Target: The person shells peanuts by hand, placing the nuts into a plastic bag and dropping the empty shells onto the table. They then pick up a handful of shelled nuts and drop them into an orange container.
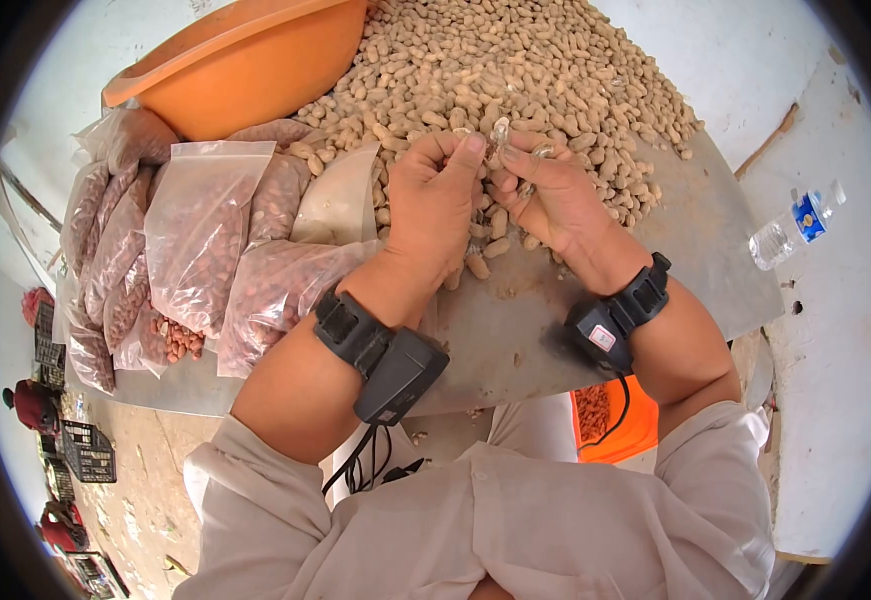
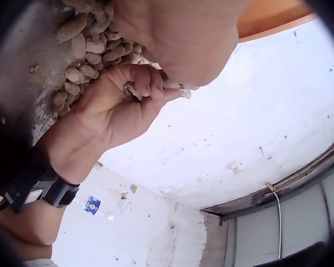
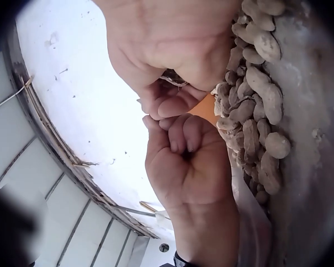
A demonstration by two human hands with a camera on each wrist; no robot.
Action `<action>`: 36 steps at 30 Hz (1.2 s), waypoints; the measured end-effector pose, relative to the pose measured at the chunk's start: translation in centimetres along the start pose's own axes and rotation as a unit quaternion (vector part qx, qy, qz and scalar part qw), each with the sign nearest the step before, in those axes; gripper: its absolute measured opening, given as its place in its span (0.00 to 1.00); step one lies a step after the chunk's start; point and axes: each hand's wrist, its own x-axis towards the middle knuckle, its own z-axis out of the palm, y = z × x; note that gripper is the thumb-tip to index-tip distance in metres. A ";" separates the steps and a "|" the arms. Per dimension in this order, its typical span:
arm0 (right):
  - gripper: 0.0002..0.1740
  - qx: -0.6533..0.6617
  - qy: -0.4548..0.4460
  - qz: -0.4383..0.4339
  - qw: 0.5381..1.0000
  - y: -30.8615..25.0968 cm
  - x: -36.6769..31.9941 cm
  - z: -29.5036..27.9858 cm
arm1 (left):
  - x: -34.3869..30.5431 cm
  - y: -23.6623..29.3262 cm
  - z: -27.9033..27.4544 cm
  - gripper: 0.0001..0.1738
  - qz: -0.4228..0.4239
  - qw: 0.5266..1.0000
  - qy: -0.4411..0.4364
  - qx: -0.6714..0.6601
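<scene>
Both hands meet at the near edge of a heap of unshelled peanuts (image 1: 515, 70). My right hand (image 1: 567, 205) curls its fingers round pieces of peanut shell (image 1: 498, 130), with thumb and forefinger pinching at the tips; shell also shows inside its palm in the right wrist view. The left hand (image 1: 433, 200) touches it at the fingertips, thumb against curled forefinger; whatever lies between them is hidden. In the left wrist view a pale shell piece (image 2: 183, 92) sticks out at the right hand's (image 2: 119, 108) fingertips.
Clear bags of reddish kernels (image 1: 200, 235) lie at the left of the metal table (image 1: 515, 350). An orange basin (image 1: 245, 75) stands behind them. A plastic bottle (image 1: 798, 230) is at the far right. Below the table edge sits an orange container (image 1: 640, 425). Black crates (image 1: 89, 452) stand on the floor.
</scene>
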 end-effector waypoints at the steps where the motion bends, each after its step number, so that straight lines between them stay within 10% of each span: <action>1: 0.11 0.008 -0.003 0.002 1.000 0.2 0.2 -0.3 | -0.1 0.1 0.1 0.08 -0.002 1.000 0.003 -0.007; 23: 0.12 0.076 -0.085 0.050 0.992 -0.3 -0.3 0.7 | -0.1 0.0 0.0 0.07 0.041 0.988 -0.055 0.136; 32: 0.07 0.068 -0.019 0.000 0.997 -2.7 1.0 -1.7 | 0.8 0.4 -0.9 0.12 -0.022 0.996 0.045 -0.077; 36: 0.06 -0.245 -0.037 -0.032 0.968 -3.8 0.9 -2.3 | 0.9 0.2 -1.0 0.13 -0.028 0.995 0.042 -0.087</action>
